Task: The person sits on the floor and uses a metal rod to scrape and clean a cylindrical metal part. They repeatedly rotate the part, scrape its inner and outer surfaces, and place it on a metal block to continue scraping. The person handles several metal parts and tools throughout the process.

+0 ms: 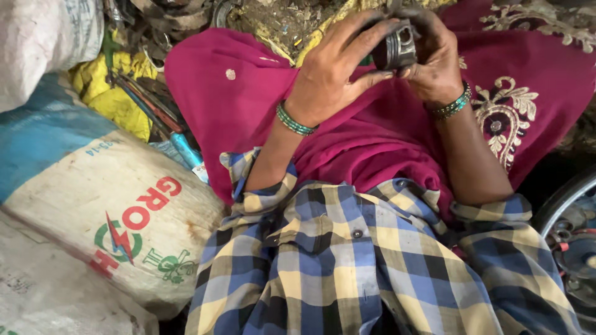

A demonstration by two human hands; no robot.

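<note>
Both hands meet at about 1 o'clock in the view, closed around a piston (397,46), a dark, greasy metal cylinder with ring grooves near its crown. The left hand (338,68) wraps it from the 9 o'clock side, thumb below and fingers curled over the top. The right hand (434,62) cups it from 3 o'clock, its fingertips on the rim. The piston is held in the air above a magenta cloth (372,136) over the lap, touching nothing but the hands.

To work it well, one hand should, by judgement, steady the skirt while the other hand's fingers do the work at the grooves; the oily metal looks slippery, so a firm grip over the cloth would catch a drop.

A white sack (118,217) lies at 8 o'clock, loose tools (149,105) at 10 o'clock.
</note>
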